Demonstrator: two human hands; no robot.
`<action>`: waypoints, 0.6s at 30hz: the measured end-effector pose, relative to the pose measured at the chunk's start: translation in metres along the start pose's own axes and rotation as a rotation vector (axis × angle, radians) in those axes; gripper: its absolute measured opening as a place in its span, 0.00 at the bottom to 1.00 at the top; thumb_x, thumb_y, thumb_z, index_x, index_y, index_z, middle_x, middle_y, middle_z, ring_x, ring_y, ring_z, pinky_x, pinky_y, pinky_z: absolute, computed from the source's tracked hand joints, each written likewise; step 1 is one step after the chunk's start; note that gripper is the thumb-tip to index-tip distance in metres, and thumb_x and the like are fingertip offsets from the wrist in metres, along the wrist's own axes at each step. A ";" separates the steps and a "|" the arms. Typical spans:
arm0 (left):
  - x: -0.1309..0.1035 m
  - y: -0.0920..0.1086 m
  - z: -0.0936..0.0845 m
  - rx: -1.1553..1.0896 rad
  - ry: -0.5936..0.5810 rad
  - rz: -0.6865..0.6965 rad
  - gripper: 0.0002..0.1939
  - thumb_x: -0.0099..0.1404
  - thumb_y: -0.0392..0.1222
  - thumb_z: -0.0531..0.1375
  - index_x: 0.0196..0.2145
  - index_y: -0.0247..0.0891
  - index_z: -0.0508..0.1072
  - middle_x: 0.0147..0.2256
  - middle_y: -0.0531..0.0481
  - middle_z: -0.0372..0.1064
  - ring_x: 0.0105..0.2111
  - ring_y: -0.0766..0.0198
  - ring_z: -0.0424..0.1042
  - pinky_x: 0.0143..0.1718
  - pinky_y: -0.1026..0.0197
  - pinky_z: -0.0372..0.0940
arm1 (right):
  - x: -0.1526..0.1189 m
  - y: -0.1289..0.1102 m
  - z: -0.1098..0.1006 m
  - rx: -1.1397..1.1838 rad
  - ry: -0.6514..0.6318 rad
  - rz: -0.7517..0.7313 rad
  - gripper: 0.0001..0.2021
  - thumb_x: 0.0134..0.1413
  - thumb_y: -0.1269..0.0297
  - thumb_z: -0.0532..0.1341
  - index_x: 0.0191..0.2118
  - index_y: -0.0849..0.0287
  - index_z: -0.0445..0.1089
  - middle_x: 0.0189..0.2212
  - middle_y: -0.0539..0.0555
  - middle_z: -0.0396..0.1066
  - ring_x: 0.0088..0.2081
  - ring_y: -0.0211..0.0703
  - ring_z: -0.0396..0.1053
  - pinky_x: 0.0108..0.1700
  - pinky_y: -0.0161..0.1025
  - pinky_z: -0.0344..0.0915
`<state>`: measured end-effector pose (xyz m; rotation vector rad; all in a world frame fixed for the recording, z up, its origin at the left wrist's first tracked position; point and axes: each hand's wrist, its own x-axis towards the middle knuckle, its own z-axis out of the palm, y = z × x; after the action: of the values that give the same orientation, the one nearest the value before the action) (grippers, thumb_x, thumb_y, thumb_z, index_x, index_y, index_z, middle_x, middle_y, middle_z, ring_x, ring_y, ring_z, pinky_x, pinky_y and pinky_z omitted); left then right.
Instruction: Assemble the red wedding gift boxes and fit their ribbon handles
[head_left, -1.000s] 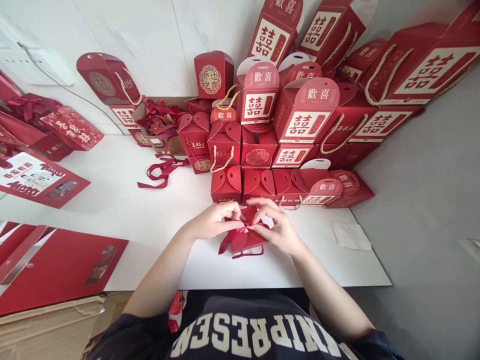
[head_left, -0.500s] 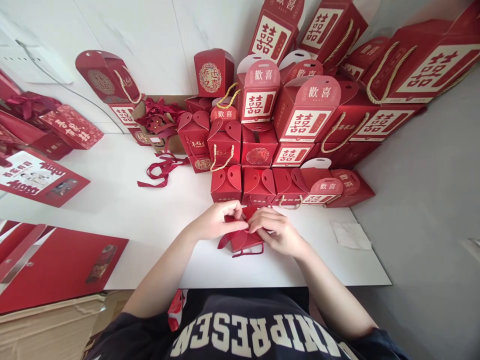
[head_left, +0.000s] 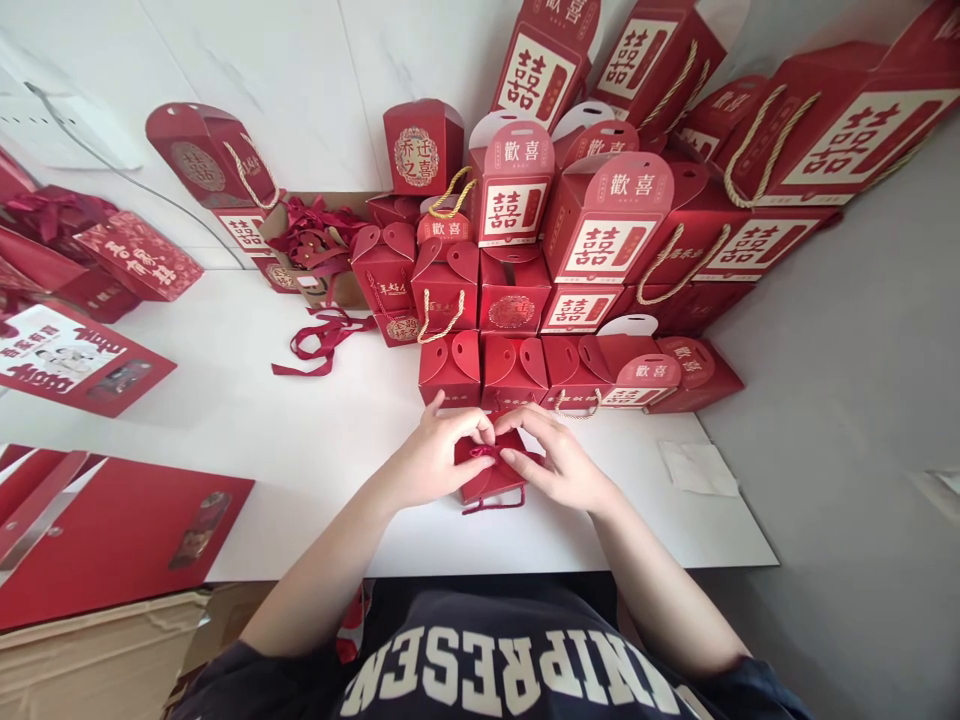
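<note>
A small red box (head_left: 491,483) with a dark red cord handle stands on the white table in front of me. On its top lies a dark red ribbon (head_left: 484,453), looped at the middle. My left hand (head_left: 442,455) curls round the box's left side, thumb and fingers pinching at the ribbon. From the right, my right hand (head_left: 559,462) reaches over the top, its thumb and fingertips closed on the ribbon beside the other hand's. The fingertips partly cover the ribbon.
Behind the hands, rows of red gift boxes (head_left: 516,372) are stacked against the wall. A loose ribbon (head_left: 319,345) lies left of them, near a carton of ribbons (head_left: 352,290). Red bags (head_left: 135,520) are at the left. A white tissue (head_left: 699,468) lies at the right.
The ribbon has been drawn into a small loop on top of the box. Both hands have shifted slightly, and the left index finger is now raised.
</note>
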<state>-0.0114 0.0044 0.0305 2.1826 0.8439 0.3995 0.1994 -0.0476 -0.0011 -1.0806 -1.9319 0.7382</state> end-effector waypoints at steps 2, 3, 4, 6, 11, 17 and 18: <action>-0.003 0.004 0.003 0.098 0.045 0.024 0.04 0.64 0.37 0.59 0.37 0.41 0.66 0.37 0.57 0.73 0.40 0.63 0.74 0.70 0.39 0.32 | 0.000 0.001 0.001 -0.002 0.010 0.000 0.06 0.62 0.70 0.61 0.44 0.54 0.69 0.39 0.53 0.74 0.43 0.47 0.68 0.50 0.47 0.65; -0.005 0.005 0.005 0.139 0.067 0.040 0.04 0.65 0.36 0.58 0.37 0.41 0.66 0.37 0.57 0.73 0.39 0.64 0.74 0.70 0.40 0.33 | 0.000 0.001 0.002 -0.004 0.015 0.000 0.06 0.61 0.71 0.61 0.43 0.54 0.69 0.38 0.53 0.73 0.42 0.46 0.68 0.49 0.46 0.65; -0.006 0.006 0.007 0.178 0.088 0.059 0.04 0.65 0.34 0.57 0.37 0.41 0.65 0.37 0.56 0.73 0.39 0.64 0.74 0.70 0.41 0.35 | 0.000 0.002 0.004 -0.005 0.020 -0.001 0.06 0.61 0.72 0.61 0.42 0.54 0.69 0.38 0.52 0.73 0.41 0.45 0.68 0.48 0.46 0.65; -0.008 0.008 0.013 0.272 0.143 0.107 0.06 0.64 0.32 0.56 0.37 0.41 0.65 0.35 0.56 0.74 0.35 0.65 0.74 0.70 0.43 0.41 | 0.000 0.005 0.007 -0.007 0.034 0.000 0.07 0.61 0.73 0.60 0.42 0.55 0.68 0.37 0.52 0.73 0.40 0.44 0.68 0.47 0.45 0.65; -0.009 0.010 0.033 0.551 0.439 0.215 0.09 0.63 0.26 0.55 0.34 0.39 0.65 0.28 0.56 0.71 0.28 0.66 0.71 0.63 0.48 0.58 | -0.002 0.009 0.015 0.031 0.070 0.031 0.09 0.60 0.73 0.60 0.44 0.53 0.66 0.39 0.52 0.73 0.41 0.44 0.71 0.46 0.44 0.67; -0.002 -0.003 0.033 0.482 0.502 0.337 0.09 0.62 0.24 0.57 0.33 0.37 0.68 0.32 0.51 0.70 0.36 0.62 0.73 0.49 0.56 0.70 | -0.004 0.001 0.009 0.049 0.075 0.064 0.07 0.62 0.68 0.61 0.45 0.52 0.66 0.38 0.51 0.74 0.39 0.44 0.73 0.48 0.45 0.67; -0.001 -0.008 0.030 0.416 0.491 0.370 0.09 0.63 0.25 0.58 0.34 0.37 0.70 0.34 0.50 0.70 0.36 0.62 0.74 0.46 0.58 0.71 | -0.004 -0.001 0.006 0.037 0.075 0.075 0.06 0.63 0.66 0.61 0.45 0.52 0.67 0.38 0.51 0.74 0.39 0.44 0.73 0.49 0.45 0.67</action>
<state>0.0001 -0.0082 0.0040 2.6888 0.8279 1.0560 0.1953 -0.0523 -0.0045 -1.1473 -1.8160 0.7608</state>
